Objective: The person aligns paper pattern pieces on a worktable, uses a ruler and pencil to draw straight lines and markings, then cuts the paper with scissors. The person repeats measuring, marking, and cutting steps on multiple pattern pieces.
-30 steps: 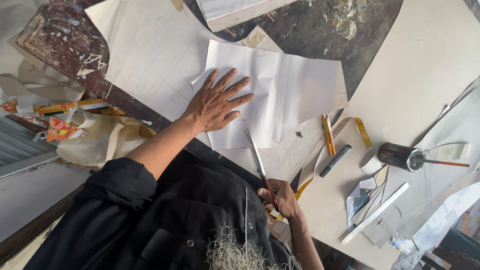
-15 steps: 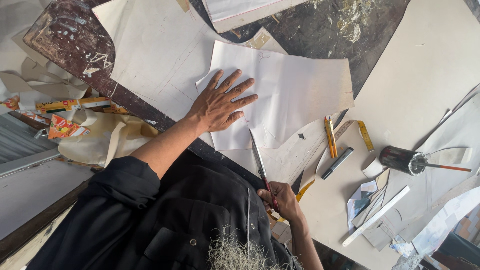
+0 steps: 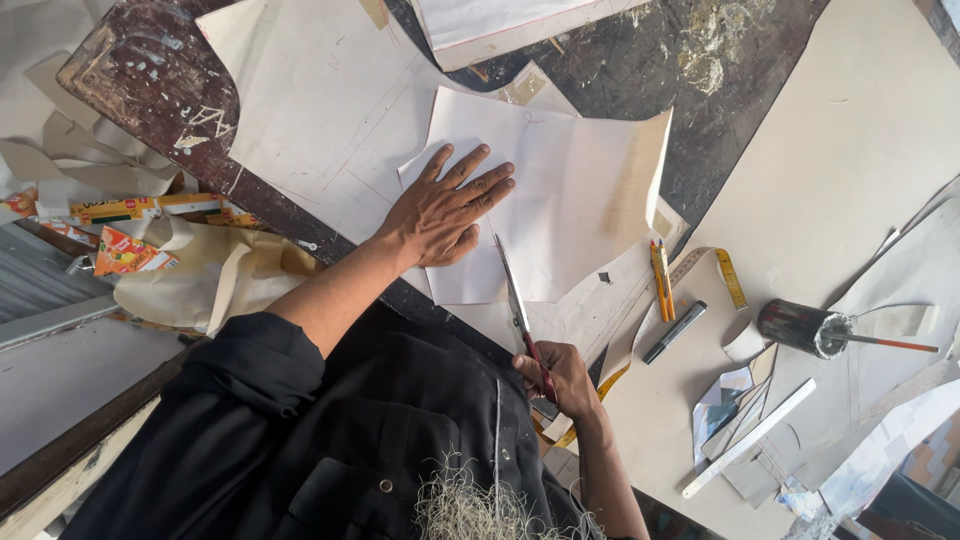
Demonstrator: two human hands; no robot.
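Your white sheet (image 3: 570, 190) lies flat near the middle of the worktable (image 3: 850, 130), on top of a bigger cream sheet (image 3: 300, 110), and its right edge curls up a little. Your left hand (image 3: 445, 210) presses on the sheet's left half, palm down, with the fingers spread wide and pointing to 2 o'clock. At 5 o'clock from this hand, your right hand (image 3: 562, 378) is closed around the red handles of the scissors (image 3: 518, 305); the blades point to 12 o'clock and their tip is now over the lower edge of the sheet, just beside your left thumb. Half a second ago the tip was lower, only at the edge of the paper, so the blades have advanced a little and the cut seems to be going on, while the left hand has hardly moved. At 3 o'clock from the scissors you have two yellow pencils (image 3: 661, 280), a black marker (image 3: 674, 332) and a yellow tape measure (image 3: 728, 277). Farther, at 3 o'clock, a dark can (image 3: 800, 328) lies on its side, and a white ruler (image 3: 750, 437) is below it.
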